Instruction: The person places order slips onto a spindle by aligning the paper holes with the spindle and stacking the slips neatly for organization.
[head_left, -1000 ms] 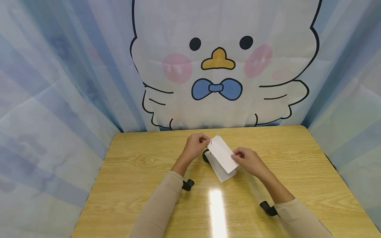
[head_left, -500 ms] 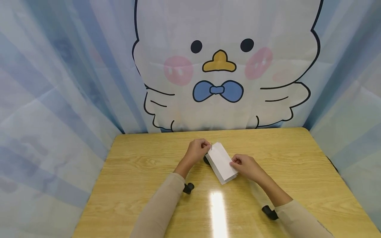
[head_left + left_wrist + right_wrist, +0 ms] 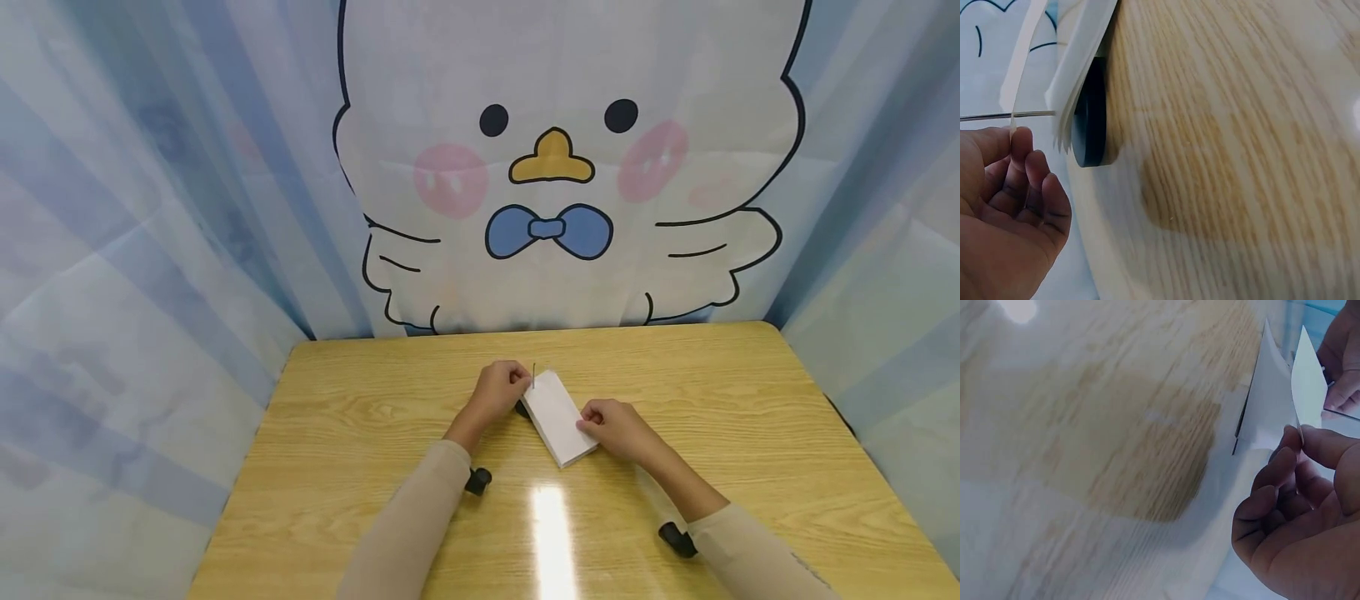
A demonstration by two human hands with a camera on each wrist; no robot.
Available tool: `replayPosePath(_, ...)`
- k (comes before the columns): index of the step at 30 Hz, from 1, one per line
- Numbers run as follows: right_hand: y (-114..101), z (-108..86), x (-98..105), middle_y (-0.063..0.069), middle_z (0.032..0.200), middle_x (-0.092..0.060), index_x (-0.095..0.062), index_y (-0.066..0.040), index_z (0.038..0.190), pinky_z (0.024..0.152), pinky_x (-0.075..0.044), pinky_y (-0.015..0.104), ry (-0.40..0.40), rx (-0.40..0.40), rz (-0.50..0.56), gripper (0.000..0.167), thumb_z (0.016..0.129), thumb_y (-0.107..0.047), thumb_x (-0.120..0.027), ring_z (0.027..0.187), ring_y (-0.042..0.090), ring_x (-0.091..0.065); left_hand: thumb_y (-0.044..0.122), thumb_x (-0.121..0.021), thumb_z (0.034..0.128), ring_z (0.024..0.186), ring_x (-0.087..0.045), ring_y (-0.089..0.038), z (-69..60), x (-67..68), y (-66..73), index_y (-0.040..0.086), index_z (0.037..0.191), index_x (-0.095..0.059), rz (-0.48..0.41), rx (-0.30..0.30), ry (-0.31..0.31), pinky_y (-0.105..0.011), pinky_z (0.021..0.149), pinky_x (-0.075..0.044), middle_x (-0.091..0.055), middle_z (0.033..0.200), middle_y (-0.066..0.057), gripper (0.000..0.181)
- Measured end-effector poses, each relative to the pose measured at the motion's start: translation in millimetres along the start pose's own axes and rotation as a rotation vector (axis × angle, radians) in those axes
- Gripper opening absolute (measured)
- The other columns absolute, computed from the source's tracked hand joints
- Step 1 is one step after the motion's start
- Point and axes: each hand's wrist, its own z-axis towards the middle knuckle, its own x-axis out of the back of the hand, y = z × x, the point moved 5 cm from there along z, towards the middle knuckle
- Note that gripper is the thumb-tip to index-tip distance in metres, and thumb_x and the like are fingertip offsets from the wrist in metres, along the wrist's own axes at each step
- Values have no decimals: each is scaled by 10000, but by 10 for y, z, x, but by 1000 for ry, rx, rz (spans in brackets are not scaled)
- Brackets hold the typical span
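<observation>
A thin metal spike (image 3: 533, 374) stands upright on a round black base (image 3: 1092, 119), mostly hidden under paper in the head view. Several white sheets (image 3: 1087, 53) are stacked low on the spike, close above the base. Over them, one white sheet (image 3: 557, 414) has the spike passing through it near its far left corner. My left hand (image 3: 498, 393) pinches that corner beside the spike between thumb and index finger. On the opposite side, my right hand (image 3: 617, 428) pinches the same sheet's edge. A gap separates this sheet from the stack in both wrist views.
A light wooden table (image 3: 360, 517) lies beneath, with a glare streak toward the front. Behind it hangs a curtain (image 3: 630, 267) with a cartoon bird. Black wrist cameras (image 3: 678, 540) sit on both forearms.
Both hands have come down with the pinched sheet, which has slid lower along the spike toward the stack. More of the spike now sticks out above the sheet.
</observation>
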Motion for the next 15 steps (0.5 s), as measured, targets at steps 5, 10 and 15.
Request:
replayPosePath(5,18,6,-33,8,778,-597,-682,-69,905,618,-428,238,4,-27,-1,108,985,-142,-696,718,140,-520,153,-644,1032,749,-558,-113,0,-37,-43,84,969,-741,20,5,-1,-245,652,-487,-663,869,-21,135)
replayPosePath(10,26,4,-56,14,767,-586,-663,-67,888,614,-420,242,10,-30,-26,122,978,-139,-705,709,144,-515,157,-645,1032,744,-565,-114,0,-72,-62,81,967,-738,31,35,-4,-243,647,-488,-666,865,-22,136)
replayPosePath(15,26,-4,-87,14,754,-580,-645,-74,858,615,-415,246,10,-35,-41,149,969,-145,-714,698,142,-507,152,-650,1027,740,-559,-119,-7,-95,-87,84,955,-728,49,56,1,-249,644,-482,-656,856,-18,126)
